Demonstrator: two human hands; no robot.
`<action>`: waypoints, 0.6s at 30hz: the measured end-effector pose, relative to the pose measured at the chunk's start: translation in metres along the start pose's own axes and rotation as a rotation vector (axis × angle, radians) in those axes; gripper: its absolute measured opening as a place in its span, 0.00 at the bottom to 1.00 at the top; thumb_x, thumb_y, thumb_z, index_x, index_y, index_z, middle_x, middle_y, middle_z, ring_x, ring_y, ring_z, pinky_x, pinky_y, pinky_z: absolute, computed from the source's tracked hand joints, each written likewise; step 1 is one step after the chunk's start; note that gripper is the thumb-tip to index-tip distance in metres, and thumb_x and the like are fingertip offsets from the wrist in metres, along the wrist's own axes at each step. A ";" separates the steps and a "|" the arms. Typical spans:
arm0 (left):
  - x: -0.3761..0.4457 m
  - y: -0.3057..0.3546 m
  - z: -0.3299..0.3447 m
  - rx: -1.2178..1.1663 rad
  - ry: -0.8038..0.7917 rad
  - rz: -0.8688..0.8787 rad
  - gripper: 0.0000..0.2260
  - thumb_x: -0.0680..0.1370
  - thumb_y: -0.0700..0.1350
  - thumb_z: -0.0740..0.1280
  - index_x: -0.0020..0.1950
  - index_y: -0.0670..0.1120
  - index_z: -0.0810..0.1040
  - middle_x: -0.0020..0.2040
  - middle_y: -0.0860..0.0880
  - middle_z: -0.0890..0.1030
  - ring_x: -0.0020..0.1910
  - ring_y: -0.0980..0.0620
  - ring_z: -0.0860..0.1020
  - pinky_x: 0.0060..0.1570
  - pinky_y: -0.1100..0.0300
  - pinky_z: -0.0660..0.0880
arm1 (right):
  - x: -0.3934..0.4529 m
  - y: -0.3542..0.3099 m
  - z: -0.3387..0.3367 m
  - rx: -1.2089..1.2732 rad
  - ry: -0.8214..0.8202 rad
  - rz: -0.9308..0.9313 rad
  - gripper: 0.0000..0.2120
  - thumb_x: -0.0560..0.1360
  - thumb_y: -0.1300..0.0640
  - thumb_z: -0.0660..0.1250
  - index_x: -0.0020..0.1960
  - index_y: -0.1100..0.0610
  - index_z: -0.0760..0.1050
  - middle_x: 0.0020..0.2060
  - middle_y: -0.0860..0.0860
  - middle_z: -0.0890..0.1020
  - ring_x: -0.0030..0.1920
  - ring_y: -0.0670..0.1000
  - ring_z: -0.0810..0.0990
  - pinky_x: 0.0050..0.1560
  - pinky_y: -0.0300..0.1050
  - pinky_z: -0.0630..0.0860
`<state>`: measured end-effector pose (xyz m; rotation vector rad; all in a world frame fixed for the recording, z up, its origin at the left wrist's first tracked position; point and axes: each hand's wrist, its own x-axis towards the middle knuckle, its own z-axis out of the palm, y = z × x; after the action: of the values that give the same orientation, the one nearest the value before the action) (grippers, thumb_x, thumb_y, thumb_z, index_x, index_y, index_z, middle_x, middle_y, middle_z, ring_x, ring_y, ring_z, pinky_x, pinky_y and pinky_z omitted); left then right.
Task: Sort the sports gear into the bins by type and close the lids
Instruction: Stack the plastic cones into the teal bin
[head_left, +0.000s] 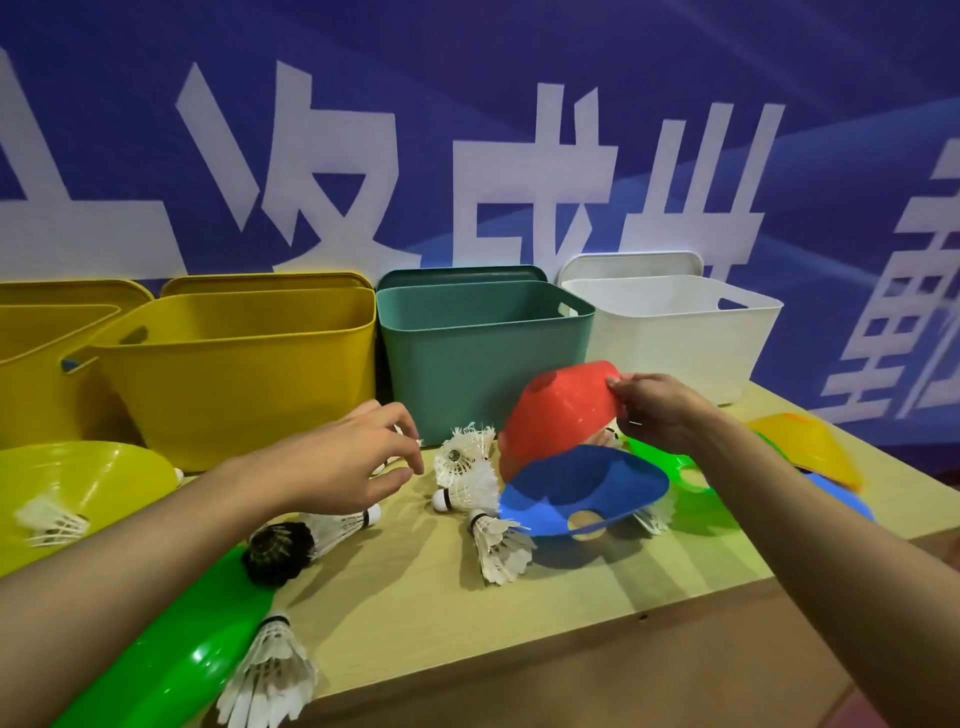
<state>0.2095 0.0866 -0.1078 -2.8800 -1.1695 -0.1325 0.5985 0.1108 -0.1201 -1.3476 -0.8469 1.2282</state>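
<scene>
Red cone (558, 415) is pinched at its rim by your right hand (657, 413), tilted, just before the green bin (467, 353); your left hand (348, 465), loosely spread and empty, hovers over shuttlecocks (465, 475).

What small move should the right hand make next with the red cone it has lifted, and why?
Probably carry the red cone back over the rim of one open bin, perhaps the teal bin right behind it, and release it there. The right hand already pinches the cone's edge, tilted above the blue cone and off the table. The bins stand open, lids propped behind. The left hand holds nothing.
</scene>
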 end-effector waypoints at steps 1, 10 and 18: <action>-0.001 -0.001 0.000 -0.003 0.005 0.001 0.09 0.83 0.58 0.59 0.58 0.64 0.78 0.61 0.64 0.66 0.63 0.62 0.65 0.62 0.54 0.72 | -0.004 -0.004 0.001 0.034 -0.025 -0.007 0.11 0.83 0.60 0.63 0.42 0.55 0.73 0.32 0.50 0.67 0.29 0.45 0.65 0.28 0.36 0.66; -0.015 -0.009 -0.002 0.008 0.010 -0.030 0.10 0.83 0.58 0.60 0.60 0.62 0.78 0.60 0.64 0.68 0.61 0.64 0.64 0.62 0.59 0.71 | -0.028 -0.090 0.044 0.423 -0.119 -0.126 0.05 0.81 0.59 0.66 0.47 0.58 0.76 0.29 0.49 0.74 0.25 0.42 0.68 0.26 0.30 0.69; -0.031 -0.028 -0.002 0.005 0.010 -0.054 0.10 0.83 0.58 0.60 0.59 0.63 0.79 0.59 0.63 0.69 0.59 0.64 0.64 0.61 0.61 0.68 | 0.012 -0.094 0.097 -0.047 -0.077 -0.101 0.12 0.82 0.53 0.66 0.54 0.63 0.75 0.41 0.57 0.82 0.36 0.50 0.83 0.34 0.40 0.82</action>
<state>0.1677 0.0855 -0.1086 -2.8410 -1.2445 -0.1447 0.5217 0.1621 -0.0204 -1.2853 -0.9914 1.1935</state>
